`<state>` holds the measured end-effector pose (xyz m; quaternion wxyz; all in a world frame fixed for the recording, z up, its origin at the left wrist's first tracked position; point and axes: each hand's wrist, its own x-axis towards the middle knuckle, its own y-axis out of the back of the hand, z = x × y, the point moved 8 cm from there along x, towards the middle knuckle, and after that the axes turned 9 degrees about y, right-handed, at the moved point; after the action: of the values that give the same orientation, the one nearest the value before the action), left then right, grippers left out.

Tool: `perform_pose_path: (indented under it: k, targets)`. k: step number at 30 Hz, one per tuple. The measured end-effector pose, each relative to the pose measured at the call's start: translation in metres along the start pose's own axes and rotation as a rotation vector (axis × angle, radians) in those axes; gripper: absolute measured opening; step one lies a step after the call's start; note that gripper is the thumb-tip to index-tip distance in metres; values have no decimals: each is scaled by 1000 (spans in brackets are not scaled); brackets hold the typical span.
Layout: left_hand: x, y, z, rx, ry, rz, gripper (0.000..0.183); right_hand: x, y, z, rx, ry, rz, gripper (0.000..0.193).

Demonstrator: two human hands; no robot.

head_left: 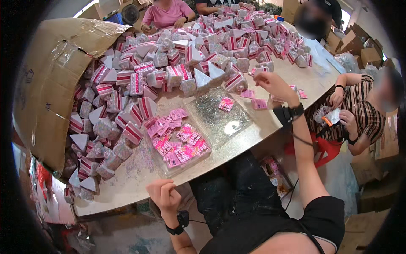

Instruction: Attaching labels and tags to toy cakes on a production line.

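My left hand (164, 195) is curled at the table's near edge, below a clear tray (186, 166) of pink printed cards (179, 154). Its palm is hidden, so any small thing in it does not show. Over the table at the right, my right hand (275, 88) has bent, nearly pinched fingers; what they hold, if anything, I cannot make out. Close to it are a glittery cake-slice-shaped piece (264, 66) and loose pink cards (259, 103). A second clear tray (222, 135) holds many small metal pieces, with one pink card (226, 104) on top.
A large heap of pink-and-white cake-slice pieces (167, 63) covers the table (247, 144). An open cardboard box (46, 84) leans at the left. Across the table sits a person in pink (167, 15); at the right, a person in stripes (359, 101) handles a small packet.
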<state>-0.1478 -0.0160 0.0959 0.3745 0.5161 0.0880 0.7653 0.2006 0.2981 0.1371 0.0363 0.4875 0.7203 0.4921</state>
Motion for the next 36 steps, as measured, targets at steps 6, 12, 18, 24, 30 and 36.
perform_pose_path:
  k: [6, 12, 18, 24, 30, 36]
  targets:
    - [2, -11, -6, 4, -39, -9, 20, 33, -34, 44, -294, -24, -483, 20]
    - [1, -19, -4, 70, 52, -10, 19, 24, -43, 33, -392, -174, -758, 41]
    - [-15, -6, -5, -9, 152, 103, 18, 36, -72, -42, -125, 125, -613, 30]
    - [15, -28, 16, 91, 51, -61, 17, 54, -121, -63, -259, 655, -450, 19]
    - [49, -40, 0, 115, 201, -209, 22, 67, -92, -60, -1, 495, -470, 21]
    - [68, -70, -15, 278, 329, -449, 39, 60, -54, -60, 96, 370, -179, 23]
